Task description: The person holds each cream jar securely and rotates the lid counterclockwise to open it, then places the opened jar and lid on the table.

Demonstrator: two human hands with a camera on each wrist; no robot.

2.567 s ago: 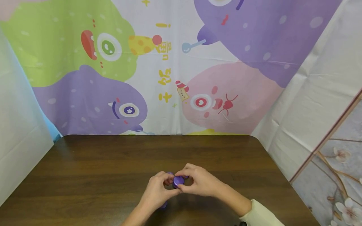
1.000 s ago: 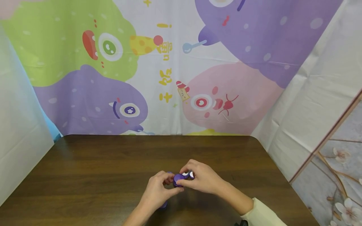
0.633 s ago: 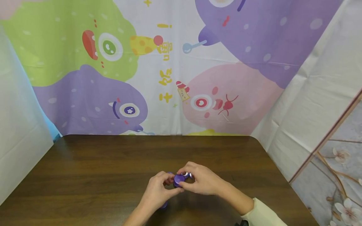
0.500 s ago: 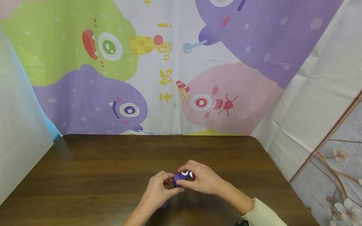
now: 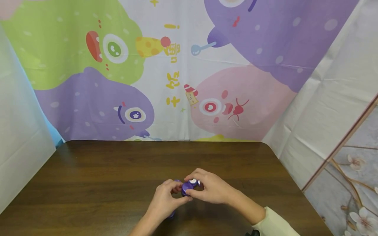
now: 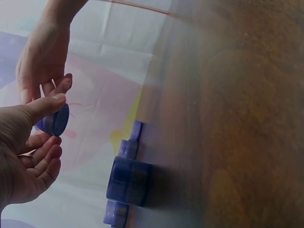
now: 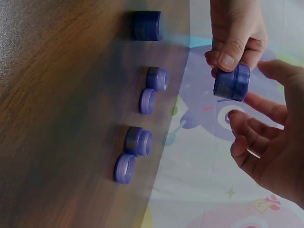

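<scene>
A small purple jar (image 5: 187, 188) is held above the table between both hands. My left hand (image 5: 163, 198) grips its body with thumb and fingers, clearest in the right wrist view. My right hand (image 5: 211, 186) has its thumb and index finger on opposite sides of the lid (image 7: 242, 81), the other fingers curled below. The lid sits on the jar. Beyond the hands, two opened jars (image 7: 159, 79) (image 7: 138, 141) stand on the table, each beside its removed lid (image 7: 147, 101) (image 7: 124, 169). A larger lidded purple jar (image 7: 147, 26) stands apart from them.
The dark wooden table (image 5: 103, 183) extends around the hands. Behind it hangs a white curtain (image 5: 183, 124) with cartoon monsters. A floral panel (image 5: 354, 177) stands at the right, and a pale sleeve (image 5: 273, 223) covers the right forearm.
The right hand's fingers have turned back and forth around the jar's lid, baring and covering the open jars behind. The left hand has stayed nearly still with its grip on the jar.
</scene>
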